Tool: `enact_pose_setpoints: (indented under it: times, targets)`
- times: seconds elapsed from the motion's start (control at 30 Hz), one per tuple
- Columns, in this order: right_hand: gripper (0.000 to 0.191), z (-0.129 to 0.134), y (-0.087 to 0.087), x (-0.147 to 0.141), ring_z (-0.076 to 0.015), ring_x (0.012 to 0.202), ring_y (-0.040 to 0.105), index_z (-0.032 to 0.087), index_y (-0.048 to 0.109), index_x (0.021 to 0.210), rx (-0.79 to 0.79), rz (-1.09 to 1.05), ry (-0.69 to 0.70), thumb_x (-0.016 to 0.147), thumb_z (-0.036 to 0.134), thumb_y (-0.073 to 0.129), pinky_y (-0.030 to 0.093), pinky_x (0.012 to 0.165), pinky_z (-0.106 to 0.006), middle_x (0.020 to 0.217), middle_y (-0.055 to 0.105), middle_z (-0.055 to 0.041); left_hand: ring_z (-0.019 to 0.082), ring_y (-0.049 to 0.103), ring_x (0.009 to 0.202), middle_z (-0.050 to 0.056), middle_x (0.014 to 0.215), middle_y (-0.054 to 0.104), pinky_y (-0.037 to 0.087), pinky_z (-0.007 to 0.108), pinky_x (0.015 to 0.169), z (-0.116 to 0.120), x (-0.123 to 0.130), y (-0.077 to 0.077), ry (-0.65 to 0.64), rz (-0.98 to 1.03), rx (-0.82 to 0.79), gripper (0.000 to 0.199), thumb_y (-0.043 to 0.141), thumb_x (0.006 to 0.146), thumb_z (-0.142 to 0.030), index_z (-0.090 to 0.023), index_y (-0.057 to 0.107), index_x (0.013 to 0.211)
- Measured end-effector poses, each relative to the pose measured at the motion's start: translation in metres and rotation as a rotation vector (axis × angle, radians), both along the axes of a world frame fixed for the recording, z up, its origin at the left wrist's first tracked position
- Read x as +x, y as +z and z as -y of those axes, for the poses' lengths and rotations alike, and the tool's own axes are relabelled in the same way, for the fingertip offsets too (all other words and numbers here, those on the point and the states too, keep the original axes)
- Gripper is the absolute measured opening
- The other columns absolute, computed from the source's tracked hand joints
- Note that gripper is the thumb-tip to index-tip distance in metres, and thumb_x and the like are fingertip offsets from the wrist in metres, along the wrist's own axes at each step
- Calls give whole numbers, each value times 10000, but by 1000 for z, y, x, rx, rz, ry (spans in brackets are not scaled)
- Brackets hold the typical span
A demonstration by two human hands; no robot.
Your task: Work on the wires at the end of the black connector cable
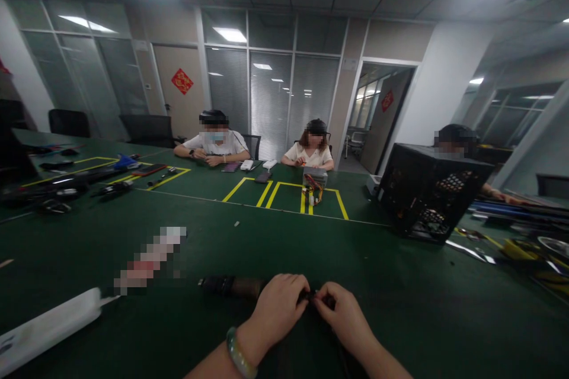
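Observation:
A dark, tube-shaped thing lies on the green table in front of me, its left part black and its middle brownish. My left hand is closed over its right part, fingers bent and thumb pressed in. Close beside it, my right hand pinches a small dark piece between thumb and forefinger. The fingertips of both hands nearly meet. What exactly they pinch is too dark and small to name. A green bangle sits on my left wrist.
A long white block lies at left, near a blurred-out item. Across the table, two people sit by phones and a power supply with coloured wires. A black computer case stands at right, partly hiding another person. Dark tools are at left.

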State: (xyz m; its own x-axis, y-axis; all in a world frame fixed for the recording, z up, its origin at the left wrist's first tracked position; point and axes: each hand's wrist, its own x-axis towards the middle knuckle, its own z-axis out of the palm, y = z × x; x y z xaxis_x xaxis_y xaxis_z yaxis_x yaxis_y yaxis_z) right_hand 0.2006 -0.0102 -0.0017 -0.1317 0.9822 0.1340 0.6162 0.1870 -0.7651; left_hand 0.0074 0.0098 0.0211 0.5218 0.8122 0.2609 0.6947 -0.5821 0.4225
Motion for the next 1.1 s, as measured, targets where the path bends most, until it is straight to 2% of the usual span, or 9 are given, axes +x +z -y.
enact_pose_setpoints:
  times: [0.17,0.43,0.63,0.8,1.1]
  targets:
    - [64,0,3,-1,-149,712,586,196,631,765,-5,1,-7,814,183,591,409,624,-224,788,630,5,201,562,1043,10,1139,620,403,370,930,-2,0,-4,-32,18,28,141,583,808,-124,-208,574,920]
    - [62,1,1,-2,-140,683,572,193,626,759,-4,12,-18,810,175,596,396,608,-222,769,614,9,192,566,1046,-2,1139,632,407,374,930,-1,-2,-1,-86,27,48,137,546,836,-109,-218,583,910]
    - [73,-1,-1,-1,-144,695,576,197,627,755,0,7,1,817,177,593,408,632,-227,772,618,9,216,554,1084,19,1249,580,425,392,931,0,-3,-3,-33,41,45,170,611,815,-161,-214,567,970]
    - [65,0,0,0,-147,710,582,203,633,766,-10,7,5,824,200,604,415,638,-229,789,622,9,201,556,1074,-1,1188,610,422,384,941,-1,-4,-6,-60,38,40,108,611,829,-149,-210,578,912]
    - [72,1,2,0,-147,703,578,198,629,764,-4,-10,0,828,207,595,410,622,-227,787,621,5,190,580,1005,10,1077,644,431,361,909,-3,-2,-7,-86,37,59,84,590,859,-147,-203,603,919]
